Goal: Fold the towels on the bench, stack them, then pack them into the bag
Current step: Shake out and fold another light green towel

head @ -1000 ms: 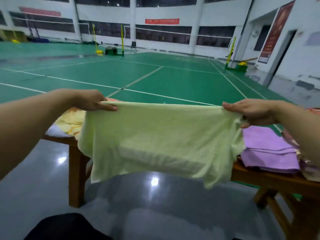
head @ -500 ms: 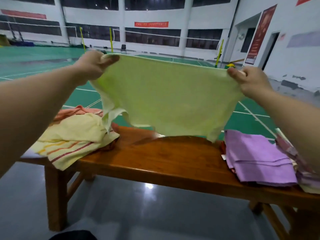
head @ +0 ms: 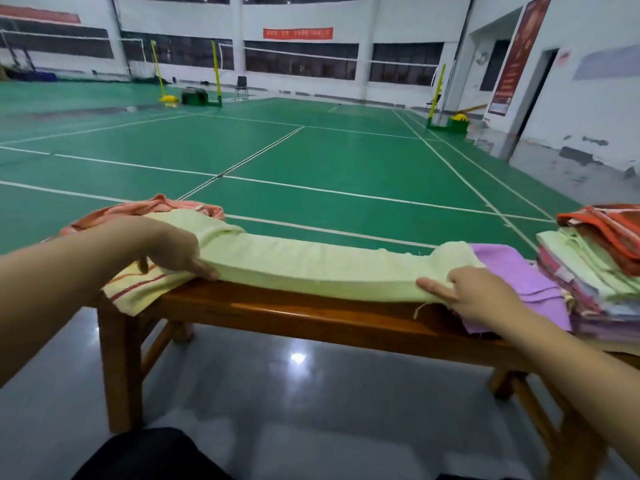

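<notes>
Towel, pale green: lying lengthwise along bench, folding underway. Left hand and right hand pressing its ends, fingers extended, gripping nothing. Next: folding ends together, likely.

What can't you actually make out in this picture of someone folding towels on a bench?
- Bag: none shows anywhere in the head view.
- Left hand: its fingertips blur with motion, so its hold on the pale green towel is unclear.
- Stack of folded towels: cut off by the right edge; its count is unknown.
- Bench top: covered by the towels.
- Red banner: its lettering is too small to read.
</notes>
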{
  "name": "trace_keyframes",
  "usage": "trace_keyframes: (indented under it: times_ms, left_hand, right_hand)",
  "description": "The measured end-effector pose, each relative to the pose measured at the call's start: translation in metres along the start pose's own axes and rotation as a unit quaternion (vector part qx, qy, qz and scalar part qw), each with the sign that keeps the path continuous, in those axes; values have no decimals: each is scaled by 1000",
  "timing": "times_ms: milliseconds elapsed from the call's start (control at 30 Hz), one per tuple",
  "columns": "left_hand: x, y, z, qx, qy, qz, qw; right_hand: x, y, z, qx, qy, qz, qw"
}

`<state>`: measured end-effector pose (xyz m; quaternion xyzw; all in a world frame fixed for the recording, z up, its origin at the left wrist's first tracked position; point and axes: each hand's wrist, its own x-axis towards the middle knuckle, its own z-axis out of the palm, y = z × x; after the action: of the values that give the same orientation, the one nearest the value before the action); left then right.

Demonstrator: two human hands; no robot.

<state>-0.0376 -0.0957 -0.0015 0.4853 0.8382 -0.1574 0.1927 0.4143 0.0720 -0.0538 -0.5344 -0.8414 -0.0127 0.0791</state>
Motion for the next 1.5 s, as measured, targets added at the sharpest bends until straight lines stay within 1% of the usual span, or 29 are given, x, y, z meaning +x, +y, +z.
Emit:
trace_keyframes:
  times_ms: [33,100,167,200,233,267,300,333,367,400,433,467,533,600,633,667,700,733,800,867,933,1000,1100,1167,1200,1267,1400,1467,1500]
  left_hand:
    - [-5,7,0,8,-39,-25,999]
    - [-14,23,-2,82,-92,-58,991]
    - [-21,47,-5,156,-165,-80,970]
    - [-20,60,-6,166,-183,-80,966]
    - [-19,74,-8,159,-172,-60,970]
    - [-15,91,-10,136,-135,-19,981]
    - [-9,110,-12,93,-80,44,991]
    - [-4,135,-13,34,-27,115,992]
    - [-1,163,-12,-40,11,182,982]
    - [-1,194,-8,-125,27,241,962]
    - [-2,224,-2,-207,24,286,935]
    - [-2,253,5,-279,15,319,906]
    - [-1,304,18,-389,1,349,852]
    - [8,345,31,-469,7,337,816]
    - [13,361,36,-494,16,324,807]
    - [20,376,41,-508,30,308,804]
    - [26,389,45,-507,51,291,810]
    - [32,398,49,-503,72,273,817]
    - [37,405,54,-501,89,231,829]
    - [41,404,55,-528,60,195,825]
    - [46,402,57,-561,22,175,809]
    - [49,402,58,-557,19,175,811]
    - [58,404,63,-540,26,195,819]
    - [62,403,64,-545,-4,214,810]
    - [63,401,64,-554,-22,224,801]
    - [63,397,64,-578,-51,244,777]
    - [57,386,61,-624,-107,259,730]
    - [54,380,59,-668,-144,244,688]
    - [52,376,58,-696,-167,231,660]
  right_hand:
    - [-2,-1,1,-8,-30,3,1000]
    - [-5,-2,2,12,-115,4,993]
    - [-7,-2,-3,97,-219,24,971]
    - [-7,-1,-7,140,-244,34,959]
    - [-4,2,-12,167,-236,38,957]
    - [2,5,-18,183,-201,44,961]
    - [9,9,-25,194,-150,53,968]
    - [17,14,-30,203,-98,63,972]
    - [25,18,-34,220,-54,73,971]
    - [34,24,-38,246,-25,83,965]
    - [41,28,-39,277,-7,93,956]
    - [50,31,-38,303,4,101,948]
    - [69,33,-32,327,20,105,939]
    - [90,28,-27,326,30,105,939]
    - [100,24,-24,330,27,106,938]
    - [110,20,-21,341,19,104,934]
    - [120,15,-18,342,10,98,935]
    - [129,10,-15,318,1,91,944]
    - [147,3,-8,215,-7,73,974]
    - [159,0,-3,82,6,51,995]
    - [164,0,2,-24,7,41,999]
    - [167,5,10,-80,-22,87,993]
    - [182,19,26,-49,-120,207,970]
    - [196,26,38,-16,-189,236,953]
    - [200,28,41,-7,-203,241,949]
    - [201,26,45,-2,-202,246,948]
    - [200,24,52,23,-156,233,960]
    - [196,25,51,70,-125,211,967]
    - [193,25,48,120,-98,203,967]
